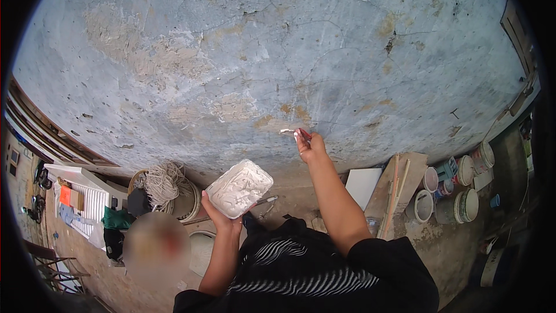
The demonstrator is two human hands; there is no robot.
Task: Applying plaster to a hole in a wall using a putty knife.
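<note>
My left hand (221,218) grips a white rectangular tub (222,207) from its near left side. Thick white putty (243,185) coats the inside of the tub. Up at the wall, my right hand (313,149) is closed around the red handle of a putty knife (305,134). White putty shows at the knife's tip, which points left against or close to the wall; contact cannot be made out. The blue-grey wall (336,69) is cracked, with rough beige patches (168,58) and yellowish stains around the knife.
At the lower left are a heap of pale rope (165,182) on a bucket, a round basin (201,249) and a white slatted panel (95,203). To the right, boards (406,177) and sticks lean by the wall, beside several stained buckets (424,206).
</note>
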